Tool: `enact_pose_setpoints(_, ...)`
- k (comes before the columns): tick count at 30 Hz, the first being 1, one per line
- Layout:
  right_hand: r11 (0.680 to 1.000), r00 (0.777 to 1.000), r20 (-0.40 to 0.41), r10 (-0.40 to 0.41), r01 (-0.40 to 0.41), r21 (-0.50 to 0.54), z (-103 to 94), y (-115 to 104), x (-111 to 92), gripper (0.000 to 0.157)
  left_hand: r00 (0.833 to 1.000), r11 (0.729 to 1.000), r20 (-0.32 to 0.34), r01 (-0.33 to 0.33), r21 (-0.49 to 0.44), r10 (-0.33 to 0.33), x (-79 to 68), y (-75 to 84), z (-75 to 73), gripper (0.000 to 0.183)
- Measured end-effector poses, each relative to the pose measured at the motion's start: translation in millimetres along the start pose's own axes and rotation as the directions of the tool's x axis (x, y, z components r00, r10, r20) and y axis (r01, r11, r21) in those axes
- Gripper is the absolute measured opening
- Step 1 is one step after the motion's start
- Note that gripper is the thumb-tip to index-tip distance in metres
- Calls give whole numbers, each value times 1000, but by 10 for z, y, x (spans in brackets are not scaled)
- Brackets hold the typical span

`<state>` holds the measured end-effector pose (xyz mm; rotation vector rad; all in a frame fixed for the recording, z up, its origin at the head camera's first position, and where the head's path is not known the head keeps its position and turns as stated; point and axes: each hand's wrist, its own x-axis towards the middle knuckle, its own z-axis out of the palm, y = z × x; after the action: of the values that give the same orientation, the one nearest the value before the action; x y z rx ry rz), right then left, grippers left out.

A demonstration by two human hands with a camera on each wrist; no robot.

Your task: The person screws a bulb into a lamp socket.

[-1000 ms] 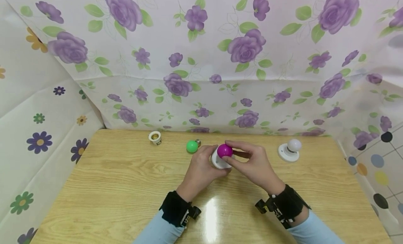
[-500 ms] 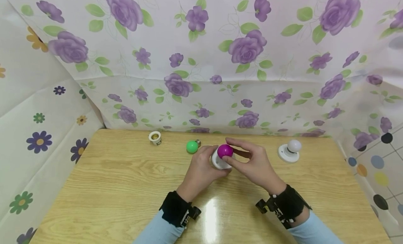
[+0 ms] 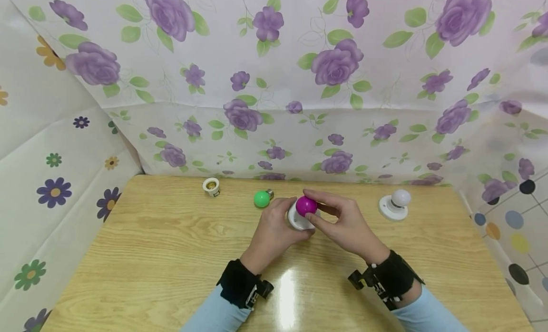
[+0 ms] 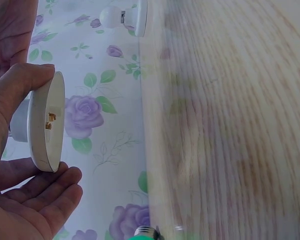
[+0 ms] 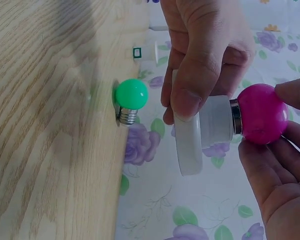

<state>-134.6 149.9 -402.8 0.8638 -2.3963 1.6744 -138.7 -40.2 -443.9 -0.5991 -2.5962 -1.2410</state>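
My left hand (image 3: 274,225) grips a round white lamp socket (image 5: 189,147) by the edge of its wide flange, above the table. In the left wrist view the hollow underside of the socket (image 4: 54,135) shows brass contacts. A magenta light bulb (image 5: 262,112) sits with its metal base in the socket's mouth; a band of the metal still shows between them. Fingers and thumb of my right hand (image 3: 344,220) pinch the bulb's globe from the side. In the head view the magenta bulb (image 3: 306,206) hides much of the socket.
A green bulb (image 3: 261,199) lies on the wooden table (image 3: 171,256) just behind my left hand. Farther left stands a small white socket (image 3: 211,187), its mouth upward. At the right, a white bulb (image 3: 401,198) sits in a round white base (image 3: 391,212). Flowered cloth (image 3: 274,94) hangs behind.
The right hand's fingers have shifted slightly around the magenta bulb. The left hand and socket stay nearly where they were.
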Motion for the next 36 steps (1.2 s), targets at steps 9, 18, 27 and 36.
enact_pose_setpoints(9,1000,999,-39,-15,16,8,1,-102,8,42,1000,1000,-2,-5,-12,5,1,22,-4,70)
enact_pose_setpoints(18,999,994,-101,-36,36,-2,11,-245,19,39,1000,1000,6,6,-13,-6,4,23,1,68)
enact_pose_setpoints(27,999,993,-107,-42,40,-18,9,-302,27,43,1000,1000,11,20,-22,-20,2,25,-16,68)
enact_pose_setpoints(36,999,1000,-14,-24,24,-33,-50,-381,52,49,1000,1000,8,11,-15,-11,14,13,-35,69)
